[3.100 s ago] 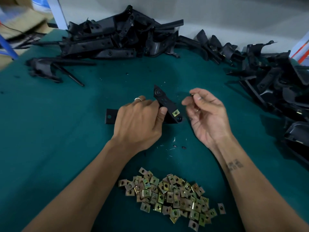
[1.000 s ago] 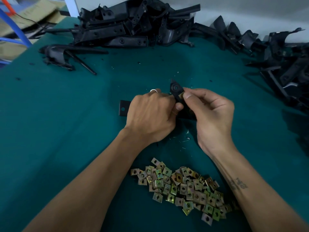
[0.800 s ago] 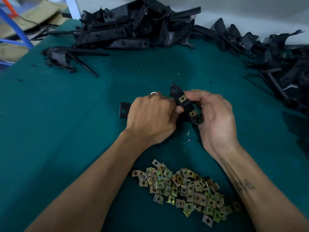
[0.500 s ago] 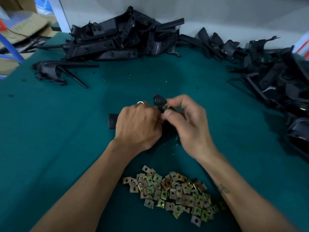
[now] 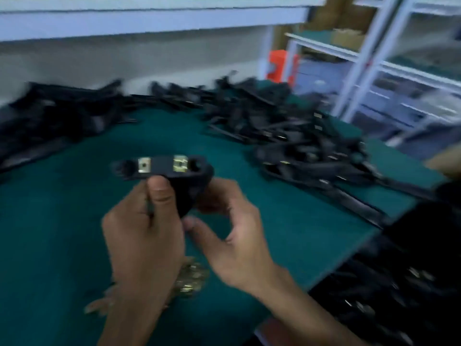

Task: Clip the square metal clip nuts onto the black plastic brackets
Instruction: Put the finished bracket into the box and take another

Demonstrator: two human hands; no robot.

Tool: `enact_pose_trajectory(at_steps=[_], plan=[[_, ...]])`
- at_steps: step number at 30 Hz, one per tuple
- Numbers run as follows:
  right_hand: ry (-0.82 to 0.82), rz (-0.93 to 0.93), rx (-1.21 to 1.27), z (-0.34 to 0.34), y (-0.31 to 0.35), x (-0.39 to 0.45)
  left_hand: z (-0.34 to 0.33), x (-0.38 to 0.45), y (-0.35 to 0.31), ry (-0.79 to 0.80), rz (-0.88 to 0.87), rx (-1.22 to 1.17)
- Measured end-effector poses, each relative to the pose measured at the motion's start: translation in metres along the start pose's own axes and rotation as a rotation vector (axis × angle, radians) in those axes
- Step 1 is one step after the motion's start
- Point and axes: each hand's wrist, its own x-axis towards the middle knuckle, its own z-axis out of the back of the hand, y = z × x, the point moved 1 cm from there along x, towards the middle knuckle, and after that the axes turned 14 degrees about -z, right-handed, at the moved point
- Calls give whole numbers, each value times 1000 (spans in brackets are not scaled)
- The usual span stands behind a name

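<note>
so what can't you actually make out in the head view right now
- Lower part of the black plastic bracket: hidden behind the left hand and right hand.
- Whether the two clip nuts are fully seated: motion blur.
- Loose clip nut pile: mostly covered by the left forearm, blurred.
- Bracket heap: smeared, single parts unreadable.
- Dark parts at lower right: cut off by the frame edge.
</note>
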Motion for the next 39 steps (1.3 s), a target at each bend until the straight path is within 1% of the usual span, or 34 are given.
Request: enact_pose_trajectory(at_steps=[1, 3, 5, 8, 9, 10, 12, 15, 17, 18, 21, 23, 25, 26, 28, 29, 30, 33, 35, 37, 39], plan=[[-33, -41, 7, 13, 1, -17, -14, -10, -19, 13, 58, -146], [-140, -119, 12, 45, -4, -47, -45, -35, -56, 84, 110, -328], [-314, -197, 54, 85, -9, -75, -74, -63, -94, 168, 44, -410], [-527, -324, 254, 150, -19, -114, -116, -104, -146, 316, -126, -480], [-605, -376, 322, 172, -25, -128, -133, -121, -161, 414, -147, -506], [-691, -437, 385, 193, -33, -142, -149, -139, -174, 553, -150, -509], [-851, -584, 512, 232, -55, -168, -180, -181, -189, 870, -159, -458], [-1067, -879, 624, 277, -94, -204, -220, -247, -200, 1276, -158, -460], [-1228, -1049, 592, 295, -125, -229, -236, -280, -206, 1467, -138, -464], [-1281, -1116, 564, 302, -140, -240, -243, -293, -209, 1529, -113, -455], [-1364, -1273, 461, 324, -175, -268, -259, -323, -219, 1643, -31, -502], [-1428, -1322, 435, 340, -189, -280, -263, -341, -221, 1724, -26, -522], [-1486, -1354, 531, 349, -203, -288, -265, -355, -215, 1788, -47, -490], [-1471, -1361, 561, 350, -208, -291, -266, -361, -209, 1813, -68, -470], [-1391, -1343, 529, 355, -217, -292, -269, -364, -197, 1828, -102, -456], [-1338, -1351, 478, 357, -219, -292, -270, -362, -193, 1818, -104, -458], [-1325, -1366, 413, 360, -221, -293, -270, -358, -189, 1802, -99, -460], [-1361, -1400, 421, 367, -224, -304, -267, -346, -182, 1762, -88, -453], [-1376, -1400, 401, 371, -221, -306, -262, -335, -183, 1778, -87, -467], [-1406, -1360, 316, 373, -213, -300, -255, -318, -185, 1812, -93, -500], [-1442, -1300, 158, 372, -196, -285, -244, -295, -187, 1848, -129, -542]])
